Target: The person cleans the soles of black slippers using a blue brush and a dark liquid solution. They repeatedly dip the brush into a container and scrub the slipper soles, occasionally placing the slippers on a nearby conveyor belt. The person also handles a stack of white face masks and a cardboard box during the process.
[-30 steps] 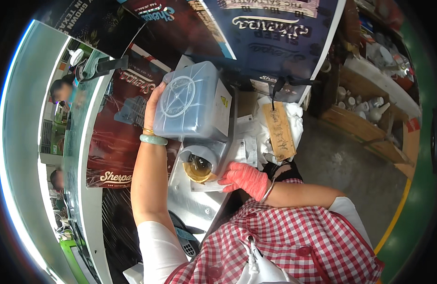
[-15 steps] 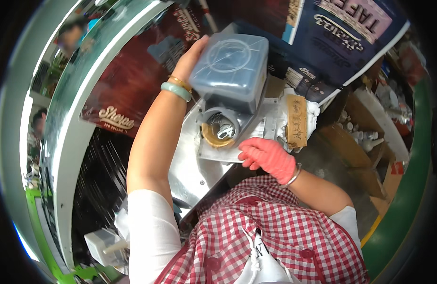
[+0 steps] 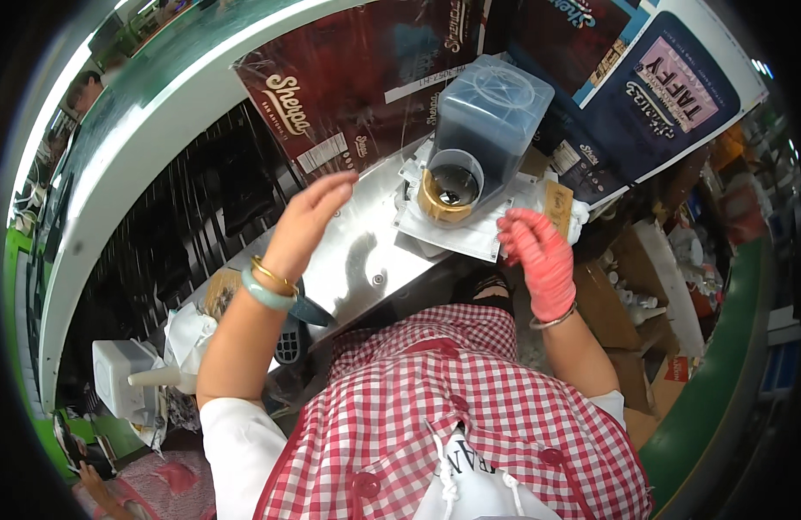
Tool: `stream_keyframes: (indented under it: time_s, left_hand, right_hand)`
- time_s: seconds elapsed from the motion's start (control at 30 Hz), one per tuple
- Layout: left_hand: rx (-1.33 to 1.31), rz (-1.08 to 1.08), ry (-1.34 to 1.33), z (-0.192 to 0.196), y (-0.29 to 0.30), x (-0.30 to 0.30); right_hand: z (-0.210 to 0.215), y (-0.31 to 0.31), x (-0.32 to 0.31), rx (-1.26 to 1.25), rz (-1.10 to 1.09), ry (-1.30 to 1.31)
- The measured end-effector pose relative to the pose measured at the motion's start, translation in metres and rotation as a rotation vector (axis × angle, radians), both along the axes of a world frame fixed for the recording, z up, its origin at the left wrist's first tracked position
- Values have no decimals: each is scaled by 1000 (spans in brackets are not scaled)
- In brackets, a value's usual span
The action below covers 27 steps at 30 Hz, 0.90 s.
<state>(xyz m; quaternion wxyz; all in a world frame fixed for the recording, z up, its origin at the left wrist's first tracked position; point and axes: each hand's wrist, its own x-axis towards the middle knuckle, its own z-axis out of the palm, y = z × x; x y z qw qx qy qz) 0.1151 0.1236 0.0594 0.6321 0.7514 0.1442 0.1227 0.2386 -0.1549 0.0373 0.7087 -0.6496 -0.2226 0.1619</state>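
A clear plastic container [image 3: 496, 104] with a domed, ringed top stands on the bench at the back. At its foot sits a round cup [image 3: 446, 208] with brown tape round its side and dark liquid inside. White papers [image 3: 470, 236] lie beneath it. My left hand [image 3: 309, 217], bare, with a gold and a pale green bangle on the wrist, hovers left of the container, fingers stretched out and holding nothing. In a red glove, my right hand [image 3: 539, 264] hangs right of the papers, fingers loosely bent and apart, with nothing visible in them.
The metal bench [image 3: 357, 277] runs below dark red printed boxes [image 3: 357, 95] and a blue printed box [image 3: 656, 95]. On the left are a keypad device [image 3: 288, 342] and a white tub [image 3: 119, 377]. Brown cartons [image 3: 630, 286] stand on the right; another person's hand [image 3: 97, 485] shows at lower left.
My left hand has let go of the container and drawn back left and nearer. My right hand has come away from the papers and moved right. The view has shifted.
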Motion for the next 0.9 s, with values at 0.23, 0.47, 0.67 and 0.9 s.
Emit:
stream_keyframes:
  time_s: [0.23, 0.47, 0.67, 0.9]
  left_hand:
    - [105, 237, -135, -40, -35, -94]
    - [402, 687, -99, -76, -47, -183]
    - [777, 703, 134, -115, -68, -211]
    - [805, 699, 125, -129, -72, -200]
  right_hand:
    - [-8, 31, -48, -137, 178, -96]
    - [-66, 102, -109, -476, 640, -828]
    - [-80, 150, -132, -553, 754, -1239]
    - [-81, 163, -125, -263, 658, -317]
